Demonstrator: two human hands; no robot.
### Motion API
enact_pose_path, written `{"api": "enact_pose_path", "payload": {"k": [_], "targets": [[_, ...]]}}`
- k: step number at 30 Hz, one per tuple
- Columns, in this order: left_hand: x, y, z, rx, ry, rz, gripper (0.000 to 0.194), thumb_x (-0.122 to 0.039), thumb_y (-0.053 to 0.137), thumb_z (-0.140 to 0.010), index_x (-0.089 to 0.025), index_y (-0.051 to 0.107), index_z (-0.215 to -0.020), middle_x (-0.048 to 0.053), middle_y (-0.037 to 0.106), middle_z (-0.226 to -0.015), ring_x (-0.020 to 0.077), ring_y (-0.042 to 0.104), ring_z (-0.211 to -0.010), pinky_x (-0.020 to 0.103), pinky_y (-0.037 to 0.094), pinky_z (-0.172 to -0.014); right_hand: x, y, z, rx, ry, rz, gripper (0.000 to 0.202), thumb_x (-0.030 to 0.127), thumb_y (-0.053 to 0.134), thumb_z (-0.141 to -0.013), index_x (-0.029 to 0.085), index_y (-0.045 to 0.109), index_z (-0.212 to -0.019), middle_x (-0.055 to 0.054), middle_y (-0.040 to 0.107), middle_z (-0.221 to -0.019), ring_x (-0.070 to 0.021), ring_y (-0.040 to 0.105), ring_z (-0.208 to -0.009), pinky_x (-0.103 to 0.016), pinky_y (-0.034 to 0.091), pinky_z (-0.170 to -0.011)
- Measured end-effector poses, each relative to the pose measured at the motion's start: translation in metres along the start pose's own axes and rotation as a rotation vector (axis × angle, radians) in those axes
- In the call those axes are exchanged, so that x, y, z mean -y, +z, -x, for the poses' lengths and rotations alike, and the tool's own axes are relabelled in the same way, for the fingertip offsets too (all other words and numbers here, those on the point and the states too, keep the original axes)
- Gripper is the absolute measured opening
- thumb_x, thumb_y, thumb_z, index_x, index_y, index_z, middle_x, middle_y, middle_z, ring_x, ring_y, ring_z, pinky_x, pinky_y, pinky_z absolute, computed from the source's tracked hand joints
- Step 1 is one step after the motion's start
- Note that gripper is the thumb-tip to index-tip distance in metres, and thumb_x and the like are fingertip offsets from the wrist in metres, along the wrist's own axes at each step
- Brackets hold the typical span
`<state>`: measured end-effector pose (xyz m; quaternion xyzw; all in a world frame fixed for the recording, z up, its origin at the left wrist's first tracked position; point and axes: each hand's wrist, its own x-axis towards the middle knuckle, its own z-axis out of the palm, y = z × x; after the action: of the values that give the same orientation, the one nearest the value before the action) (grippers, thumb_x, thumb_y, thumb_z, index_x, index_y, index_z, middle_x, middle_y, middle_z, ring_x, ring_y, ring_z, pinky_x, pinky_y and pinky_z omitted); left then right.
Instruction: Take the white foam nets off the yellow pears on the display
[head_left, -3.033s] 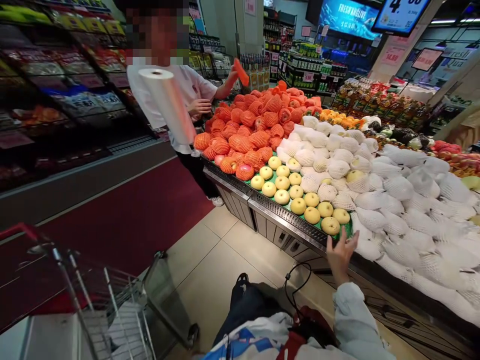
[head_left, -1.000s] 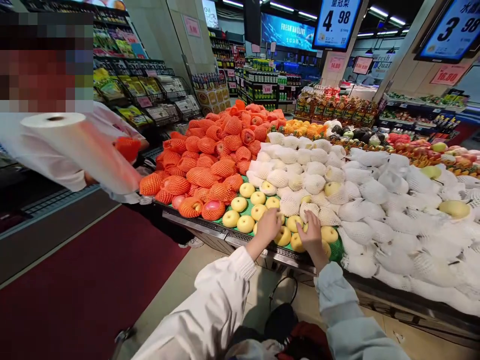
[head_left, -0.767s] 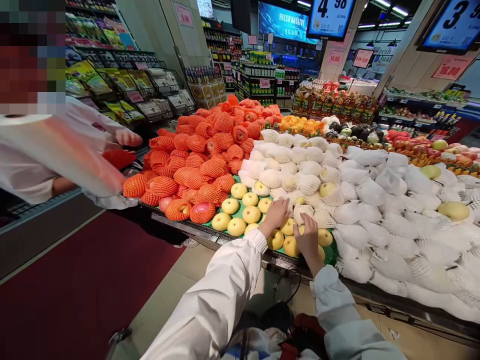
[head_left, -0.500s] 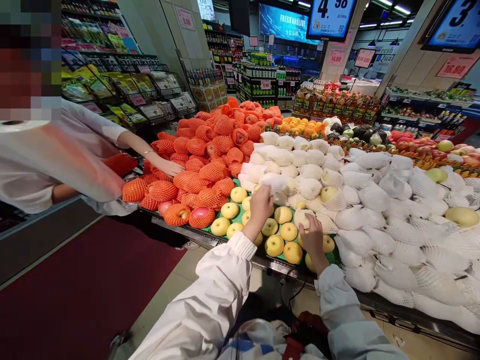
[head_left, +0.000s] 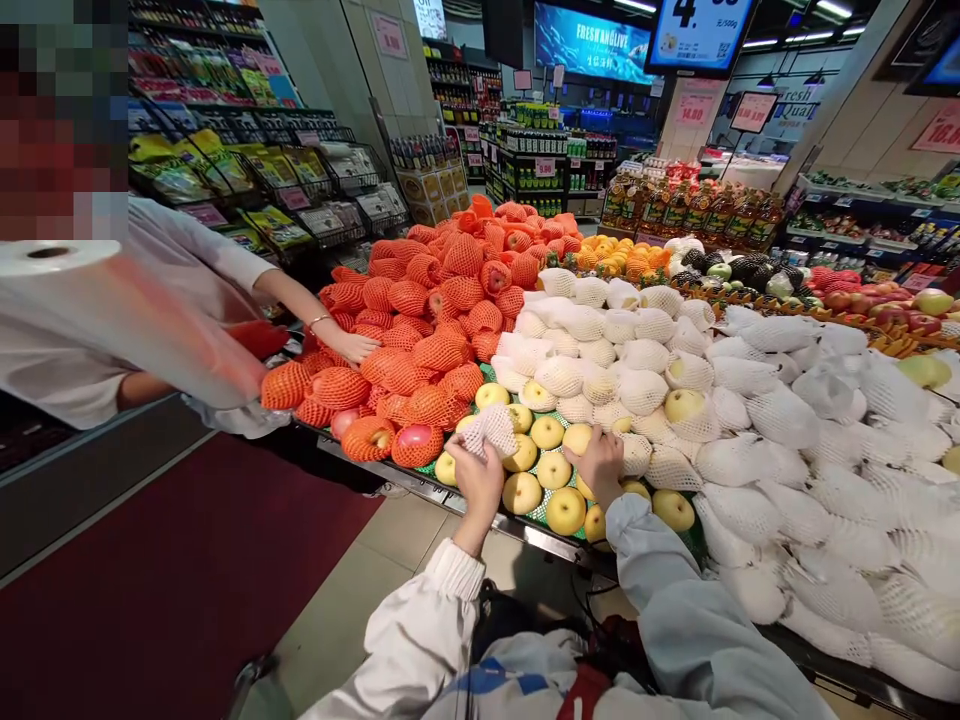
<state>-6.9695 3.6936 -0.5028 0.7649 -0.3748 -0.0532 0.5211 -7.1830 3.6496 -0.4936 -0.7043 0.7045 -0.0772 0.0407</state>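
Note:
A white foam net sleeve (head_left: 489, 428) is pinched in my left hand (head_left: 478, 482), above the front left of the bare yellow pears. It looks limp, without a fruit in it. My right hand (head_left: 600, 466) has its fingers curled round a round yellow pear (head_left: 577, 437) that sits among the others. Around both hands, several bare pears (head_left: 553, 470) lie on a green mat at the display's front edge. Just behind are pears in white foam nets (head_left: 559, 376).
Orange-netted fruit (head_left: 441, 350) is heaped at left, where another person's hand (head_left: 352, 345) rests. A plastic bag roll (head_left: 112, 310) stands in front of that person. White-netted fruit (head_left: 795, 450) fills the right side. The display's metal edge (head_left: 551, 543) runs nearest me.
My left hand has come down and left, carrying the foam net. My right hand has moved left from a netted pear to a bare one. The view has shifted slightly.

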Motion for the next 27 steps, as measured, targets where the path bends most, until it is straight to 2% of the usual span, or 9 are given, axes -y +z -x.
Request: {"api": "enact_pose_path", "payload": {"k": [2, 4, 7, 11, 13, 18, 22, 23, 27], "targets": [[0.012, -0.010, -0.011, -0.038, 0.005, 0.006, 0.046, -0.046, 0.052, -0.089, -0.015, 0.043, -0.121, 0.024, 0.065, -0.114, 0.0370, 0.070, -0.101, 0.050, 0.055, -0.089, 0.003, -0.010, -0.012, 0.039, 0.041, -0.004, 0.068, 0.065, 0.073, -0.086, 0.010, 0.065, -0.126, -0.019, 0.074, -0.105, -0.0350, 0.062, -0.117, -0.045, 0.038, -0.108], [0.018, -0.017, -0.021, -0.092, 0.015, 0.025, 0.046, -0.047, 0.055, -0.088, -0.016, 0.044, -0.120, 0.021, 0.065, -0.114, 0.0349, 0.069, -0.100, 0.049, 0.054, -0.090, 0.009, -0.022, -0.028, 0.150, 0.084, 0.016, 0.071, 0.069, 0.076, -0.080, 0.014, 0.070, -0.123, -0.019, 0.074, -0.112, -0.0371, 0.061, -0.122, -0.047, 0.039, -0.107], [0.018, -0.022, -0.029, -0.171, 0.042, 0.072, 0.044, -0.045, 0.060, -0.087, -0.018, 0.045, -0.118, 0.017, 0.064, -0.112, 0.0305, 0.068, -0.101, 0.045, 0.053, -0.093, 0.022, -0.032, -0.051, 0.310, 0.131, 0.051, 0.079, 0.075, 0.072, -0.079, 0.009, 0.074, -0.122, -0.024, 0.073, -0.117, -0.0394, 0.065, -0.120, -0.046, 0.044, -0.101], [0.012, -0.022, -0.027, -0.157, 0.095, 0.041, 0.042, -0.045, 0.058, -0.089, -0.016, 0.049, -0.119, 0.015, 0.064, -0.106, 0.0289, 0.067, -0.093, 0.043, 0.054, -0.087, 0.035, -0.027, -0.061, 0.361, 0.129, 0.072, 0.067, 0.063, 0.076, -0.083, 0.003, 0.075, -0.113, -0.027, 0.074, -0.112, -0.0397, 0.069, -0.109, -0.045, 0.049, -0.090], [0.010, -0.022, -0.026, -0.132, 0.141, -0.003, 0.039, -0.045, 0.056, -0.090, -0.015, 0.053, -0.115, 0.014, 0.065, -0.099, 0.0292, 0.066, -0.088, 0.042, 0.053, -0.082, 0.032, -0.024, -0.054, 0.323, 0.100, 0.053, 0.060, 0.057, 0.078, -0.084, 0.004, 0.075, -0.110, -0.027, 0.074, -0.109, -0.0397, 0.070, -0.107, -0.045, 0.050, -0.089], [0.005, -0.023, -0.030, -0.126, 0.316, -0.016, 0.024, -0.038, 0.055, -0.094, -0.016, 0.059, -0.102, 0.012, 0.065, -0.093, 0.0276, 0.065, -0.090, 0.039, 0.052, -0.082, -0.009, -0.025, -0.011, 0.082, 0.002, -0.041, 0.044, 0.048, 0.069, -0.094, 0.011, 0.071, -0.118, -0.021, 0.074, -0.110, -0.0336, 0.068, -0.110, -0.040, 0.050, -0.096], [-0.002, -0.018, -0.030, -0.068, 0.462, 0.012, 0.018, -0.028, 0.054, -0.093, -0.016, 0.061, -0.105, 0.014, 0.068, -0.103, 0.0288, 0.066, -0.100, 0.041, 0.052, -0.089, -0.057, -0.023, 0.012, -0.258, 0.039, -0.149, 0.045, 0.043, 0.058, -0.099, 0.010, 0.063, -0.129, -0.022, 0.068, -0.130, -0.0342, 0.059, -0.125, -0.046, 0.046, -0.109], [-0.004, -0.015, -0.029, -0.043, 0.483, 0.015, 0.019, -0.027, 0.054, -0.093, -0.016, 0.061, -0.107, 0.014, 0.069, -0.105, 0.0291, 0.066, -0.102, 0.041, 0.052, -0.089, -0.068, -0.023, 0.012, -0.266, 0.021, -0.182, 0.043, 0.040, 0.060, -0.096, 0.011, 0.063, -0.127, -0.022, 0.067, -0.131, -0.0345, 0.058, -0.126, -0.047, 0.045, -0.110], [-0.018, -0.005, -0.018, 0.058, 0.520, 0.031, 0.019, -0.025, 0.053, -0.094, -0.017, 0.062, -0.108, 0.014, 0.070, -0.104, 0.0288, 0.067, -0.100, 0.041, 0.052, -0.086, -0.092, -0.031, 0.005, -0.052, -0.109, -0.271, 0.020, 0.029, 0.068, -0.084, 0.017, 0.066, -0.100, -0.014, 0.072, -0.115, -0.0280, 0.063, -0.112, -0.039, 0.048, -0.102]]}}
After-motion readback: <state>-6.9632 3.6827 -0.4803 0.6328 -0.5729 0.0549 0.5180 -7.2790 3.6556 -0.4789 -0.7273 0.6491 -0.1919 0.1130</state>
